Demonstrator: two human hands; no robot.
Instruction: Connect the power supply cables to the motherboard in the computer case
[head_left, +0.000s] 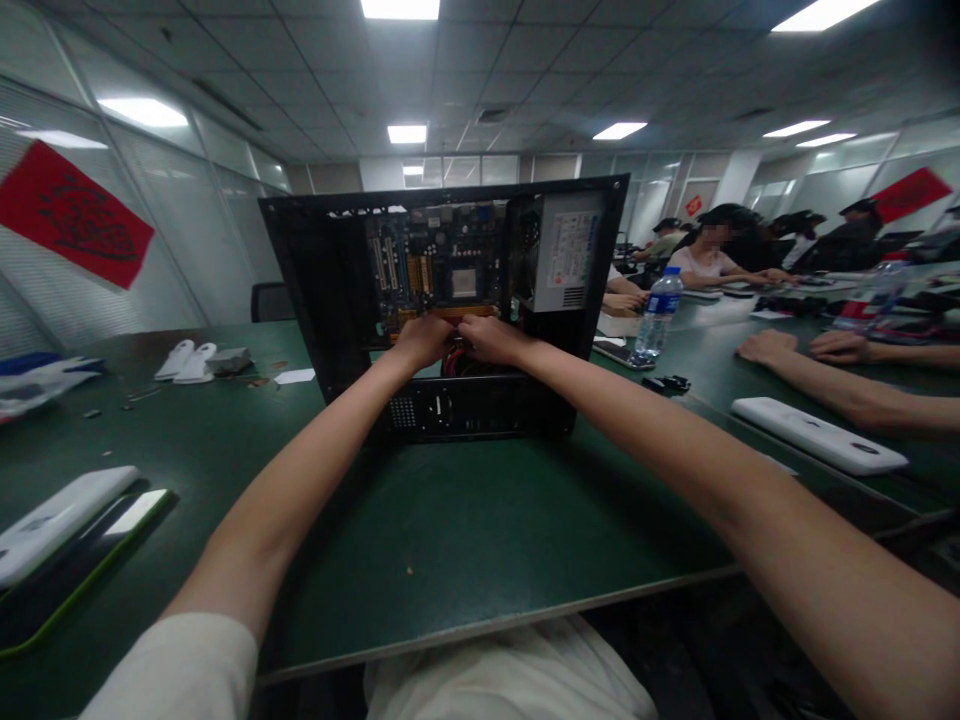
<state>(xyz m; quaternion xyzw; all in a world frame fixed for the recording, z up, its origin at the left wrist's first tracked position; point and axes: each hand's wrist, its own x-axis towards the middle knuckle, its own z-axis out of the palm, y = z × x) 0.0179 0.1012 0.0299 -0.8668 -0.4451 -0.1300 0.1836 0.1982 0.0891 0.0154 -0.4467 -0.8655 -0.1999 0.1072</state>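
**Cables (453, 364) just below the board (442, 262)**

In the upright case (495, 410), the left hand (424, 340) and right hand (493, 338) meet low and central, fingers drawn in narrow; whether they pinch anything, I cannot tell. The orange slots (480, 310) lie level, side to side, just above both. The cables bunch right beneath, neither hand clearly nearer.
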